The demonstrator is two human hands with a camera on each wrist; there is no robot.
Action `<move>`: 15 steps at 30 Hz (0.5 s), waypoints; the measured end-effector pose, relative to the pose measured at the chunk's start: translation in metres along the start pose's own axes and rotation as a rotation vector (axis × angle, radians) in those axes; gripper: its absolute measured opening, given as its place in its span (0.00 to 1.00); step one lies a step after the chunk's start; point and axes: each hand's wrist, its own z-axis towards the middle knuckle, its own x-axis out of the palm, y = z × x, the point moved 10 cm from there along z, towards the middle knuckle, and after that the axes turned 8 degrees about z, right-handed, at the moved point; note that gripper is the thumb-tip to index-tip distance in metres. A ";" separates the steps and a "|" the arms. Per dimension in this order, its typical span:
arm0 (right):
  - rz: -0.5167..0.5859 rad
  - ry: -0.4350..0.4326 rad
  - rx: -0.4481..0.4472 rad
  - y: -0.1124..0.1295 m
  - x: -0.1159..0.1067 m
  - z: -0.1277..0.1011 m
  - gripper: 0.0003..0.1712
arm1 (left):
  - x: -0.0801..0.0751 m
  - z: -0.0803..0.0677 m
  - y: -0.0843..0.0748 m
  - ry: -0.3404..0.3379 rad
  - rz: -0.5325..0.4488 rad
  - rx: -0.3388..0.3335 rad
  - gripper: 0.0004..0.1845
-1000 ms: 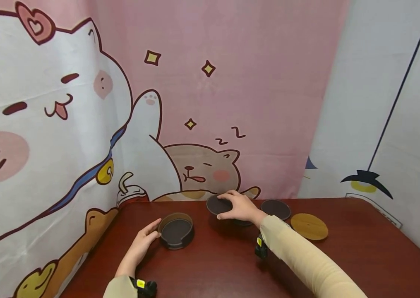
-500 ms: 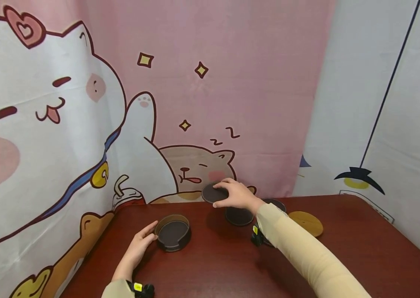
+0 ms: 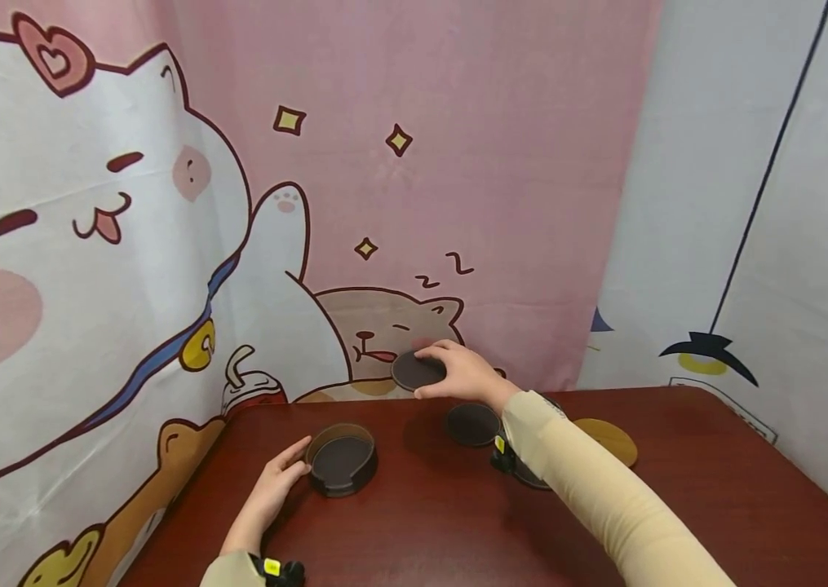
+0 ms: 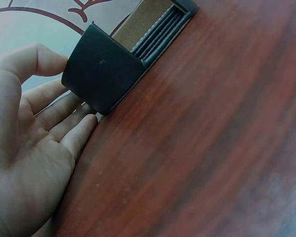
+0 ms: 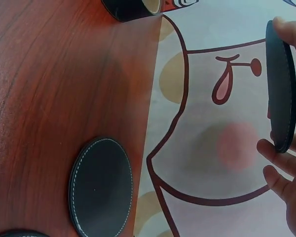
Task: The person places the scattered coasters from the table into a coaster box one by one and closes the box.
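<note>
**Kid:** Pink cat curtain (image 3: 399, 187) hangs behind your dark red worktop (image 3: 421, 522). What is your right hand (image 3: 461, 377) doing?

**Helper:** Your fingers are curled round a round dark coaster (image 3: 416, 372). You pinch it by its rim. A moment ago it was low, close to the worktop. Now you have lifted it up in the air, in front of the curtain. So it looks like you picked it up to move it.

**Kid:** And your left hand (image 3: 274, 487)?

**Helper:** It has stayed put. Your fingers (image 4: 64, 123) are straight and loose, touching the side of the coaster holder (image 3: 342, 459). You are not gripping it, just steadying it. Some coasters already sit inside.

**Kid:** What else is lying there?

**Helper:** One more dark coaster (image 3: 472, 424) lies flat under your right hand. A wooden coaster (image 3: 608, 440) lies farther right, partly behind your sleeve (image 3: 590, 497).
</note>
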 end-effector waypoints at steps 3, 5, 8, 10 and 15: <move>0.015 0.011 0.006 0.002 0.007 0.001 0.45 | -0.002 -0.002 0.002 0.001 -0.010 -0.010 0.31; 0.026 0.014 0.007 0.003 0.013 0.003 0.45 | -0.003 -0.002 0.003 0.001 -0.010 -0.012 0.31; 0.037 0.026 0.008 0.005 0.025 0.004 0.45 | -0.004 -0.001 0.003 0.002 -0.015 -0.016 0.31; 0.049 0.047 0.010 0.007 0.035 0.005 0.45 | -0.004 -0.002 0.001 0.003 -0.015 -0.019 0.31; 0.073 0.096 0.006 0.014 0.060 0.003 0.45 | 0.000 -0.011 -0.019 0.026 -0.021 -0.018 0.31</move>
